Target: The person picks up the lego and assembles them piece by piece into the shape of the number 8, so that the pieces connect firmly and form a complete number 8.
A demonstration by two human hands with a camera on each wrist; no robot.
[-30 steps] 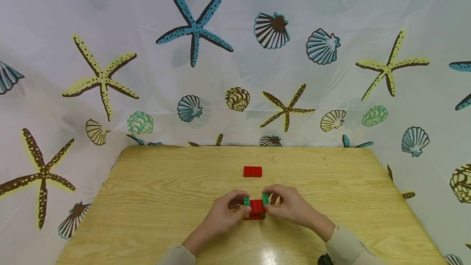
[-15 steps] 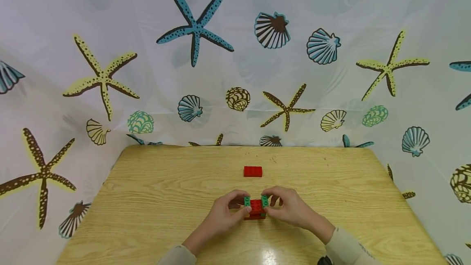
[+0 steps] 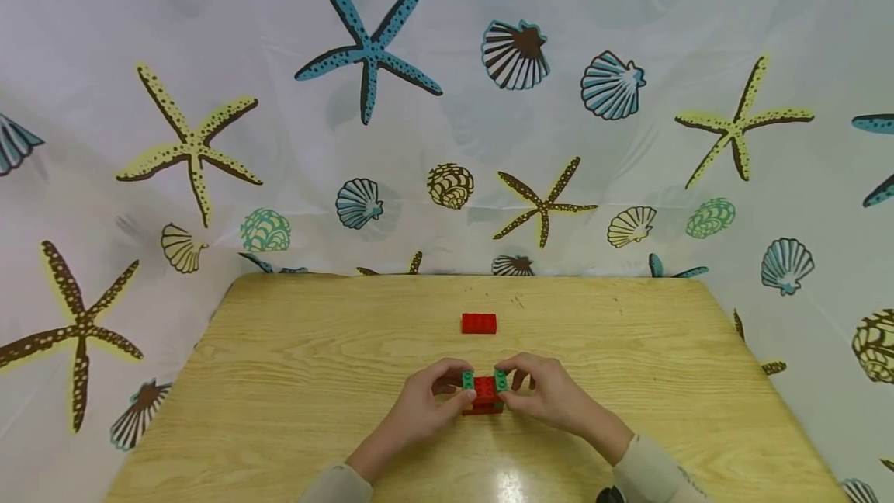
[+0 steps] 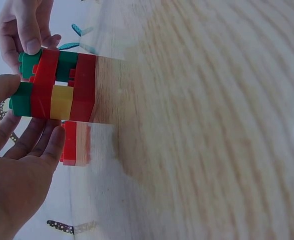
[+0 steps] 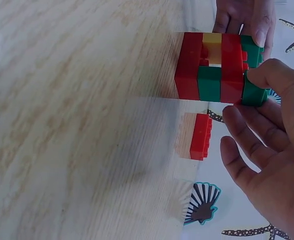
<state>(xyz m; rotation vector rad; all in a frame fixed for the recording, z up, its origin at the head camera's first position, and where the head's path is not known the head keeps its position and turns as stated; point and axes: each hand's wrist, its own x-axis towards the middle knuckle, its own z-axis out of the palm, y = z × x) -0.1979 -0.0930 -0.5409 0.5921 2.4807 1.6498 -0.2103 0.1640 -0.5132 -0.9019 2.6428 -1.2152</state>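
A small stack of toy building bricks stands on the table in front of me. A red base brick (image 5: 188,67) is its lowest layer. Above that, a yellow brick (image 4: 61,102) supports the left end and a green brick (image 5: 209,83) the right end, with a gap between. Another red brick (image 3: 484,388) bridges both. My left hand (image 3: 427,407) pinches a green brick (image 3: 468,380) at the left end of the top, between thumb and fingers. At the right end, my right hand (image 3: 553,396) pinches a matching green brick (image 3: 500,380). Both green bricks sit on the red bridging brick.
A loose red brick (image 3: 479,324) lies behind the stack, toward the far edge of the wooden table (image 3: 335,332). A white curtain (image 3: 447,115) printed with starfish and shells surrounds the table at the back and sides.
Both hands stay at the stack, holding the same green bricks. The right-hand green brick has shifted very slightly to the left. The loose red brick has not moved.
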